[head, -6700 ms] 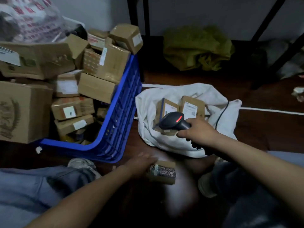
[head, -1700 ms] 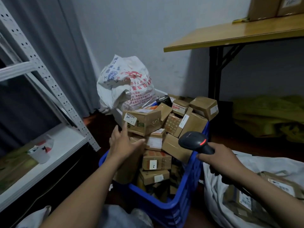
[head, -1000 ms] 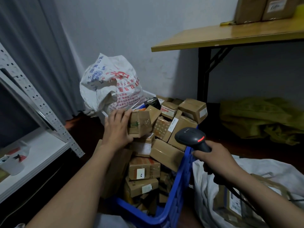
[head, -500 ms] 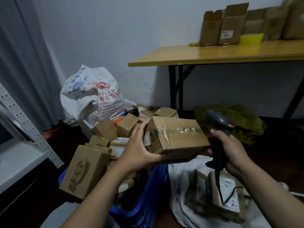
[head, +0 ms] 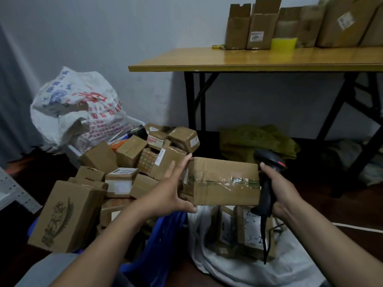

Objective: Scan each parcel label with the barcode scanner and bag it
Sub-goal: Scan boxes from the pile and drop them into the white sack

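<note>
My left hand [head: 170, 193] grips the left end of a taped brown cardboard parcel [head: 223, 181] and holds it up lengthwise in front of me. No label shows on the face turned to me. My right hand [head: 284, 189] grips the handle of the black barcode scanner [head: 267, 175], which stands upright against the parcel's right end, its cable hanging down. Below lies the white bag [head: 259, 266], open, with labelled parcels [head: 248, 228] inside. A blue crate [head: 163, 241] at the left is heaped with several brown parcels [head: 132, 162].
A printed white sack [head: 78, 112] stands behind the crate by the wall. A wooden folding table [head: 259, 59] with black legs carries several cardboard boxes [head: 263, 23]. Green cloth [head: 257, 141] lies under it. A white metal shelf [head: 12, 195] edge is at the far left.
My left hand took a parcel from the heap in the crate and swung it right, above the white bag. It now lies level, and my right hand brought the scanner up against its right end.
</note>
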